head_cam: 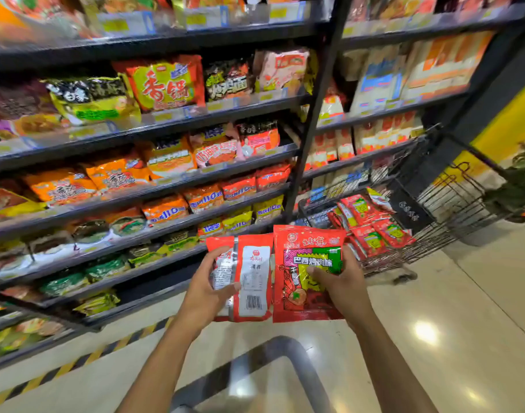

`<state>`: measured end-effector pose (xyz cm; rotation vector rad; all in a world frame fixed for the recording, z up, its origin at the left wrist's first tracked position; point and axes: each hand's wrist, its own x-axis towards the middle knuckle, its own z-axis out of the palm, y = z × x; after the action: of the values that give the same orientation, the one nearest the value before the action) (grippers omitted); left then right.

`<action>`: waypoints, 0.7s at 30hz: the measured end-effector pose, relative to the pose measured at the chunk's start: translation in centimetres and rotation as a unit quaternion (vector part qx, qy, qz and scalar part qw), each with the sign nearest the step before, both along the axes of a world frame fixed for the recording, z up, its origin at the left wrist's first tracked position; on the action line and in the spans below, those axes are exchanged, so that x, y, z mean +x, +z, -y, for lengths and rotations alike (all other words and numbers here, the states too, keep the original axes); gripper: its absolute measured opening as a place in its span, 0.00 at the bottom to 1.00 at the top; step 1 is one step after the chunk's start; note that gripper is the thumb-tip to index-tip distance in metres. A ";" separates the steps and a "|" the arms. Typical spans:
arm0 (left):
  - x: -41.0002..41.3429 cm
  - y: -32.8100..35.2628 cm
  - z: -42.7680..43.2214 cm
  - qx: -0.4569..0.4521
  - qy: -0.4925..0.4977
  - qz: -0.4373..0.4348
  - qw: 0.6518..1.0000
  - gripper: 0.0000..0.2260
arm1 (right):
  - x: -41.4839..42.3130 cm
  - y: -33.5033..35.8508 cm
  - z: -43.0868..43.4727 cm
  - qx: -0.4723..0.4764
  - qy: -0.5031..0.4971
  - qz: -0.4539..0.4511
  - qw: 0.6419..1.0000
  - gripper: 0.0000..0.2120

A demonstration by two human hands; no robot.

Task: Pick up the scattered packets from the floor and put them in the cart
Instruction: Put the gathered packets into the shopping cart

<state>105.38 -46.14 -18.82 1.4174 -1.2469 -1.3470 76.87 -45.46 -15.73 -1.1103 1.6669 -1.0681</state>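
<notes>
Two red packets aloft, one per hand: left hand (203, 289) grips the barcode-side packet (254, 275), right hand (343, 283) clutches the 北京 packet (303, 296) (green band across it), near the wire cart (440, 231) heaped with red packets (371, 225).

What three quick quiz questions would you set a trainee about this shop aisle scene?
1. True or false: the right hand is empty.
2. The left hand grips a red snack packet showing: A) its front, B) its barcode back?
3. Where do the other red packets already lie?
Key: 1 false, it holds a front-facing red packet; 2 B; 3 in the wire shopping cart.
</notes>
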 end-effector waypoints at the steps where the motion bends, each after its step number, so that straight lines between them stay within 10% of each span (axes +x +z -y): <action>1: -3.0 0.4 0.1 -0.004 -0.010 -0.003 1.000 0.33 | -2.9 0.3 -0.5 -0.008 -0.009 0.004 1.000 0.22; 8: -22.3 4.1 1.0 -0.041 -0.031 0.000 0.999 0.33 | -22.2 3.2 -1.3 -0.022 -0.034 -0.015 0.999 0.34; 21: -43.2 5.3 8.4 -0.041 -0.040 -0.007 0.998 0.29 | -42.6 4.8 4.4 -0.042 -0.066 -0.022 0.997 0.23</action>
<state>62.22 -54.56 -13.54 1.3126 -1.3464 -1.3410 34.23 -49.89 -10.95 -1.0962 1.7654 -1.2145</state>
